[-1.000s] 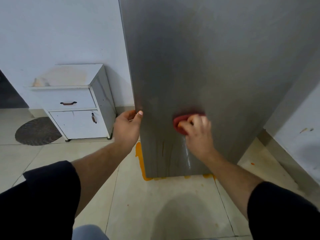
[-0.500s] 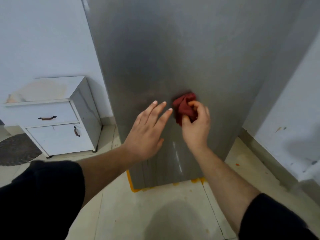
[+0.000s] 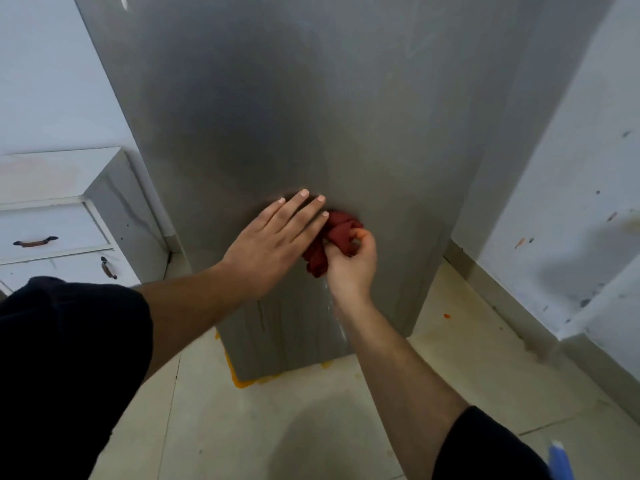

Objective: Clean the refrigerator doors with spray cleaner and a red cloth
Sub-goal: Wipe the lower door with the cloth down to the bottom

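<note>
steel fridge door (image 3: 311,116): left hand (image 3: 273,244) flat, fingers straight; right hand (image 3: 349,268) pinches red cloth (image 3: 332,240).

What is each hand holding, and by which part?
The right hand pinches the bunched red cloth by its right side. The left hand holds nothing; it lies flat against the refrigerator door.

2 hands (image 3: 273,247) (image 3: 349,268), 1 red cloth (image 3: 341,230), 1 refrigerator door (image 3: 311,98), 1 cabinet (image 3: 52,174), 2 handles (image 3: 34,242) (image 3: 108,268)
</note>
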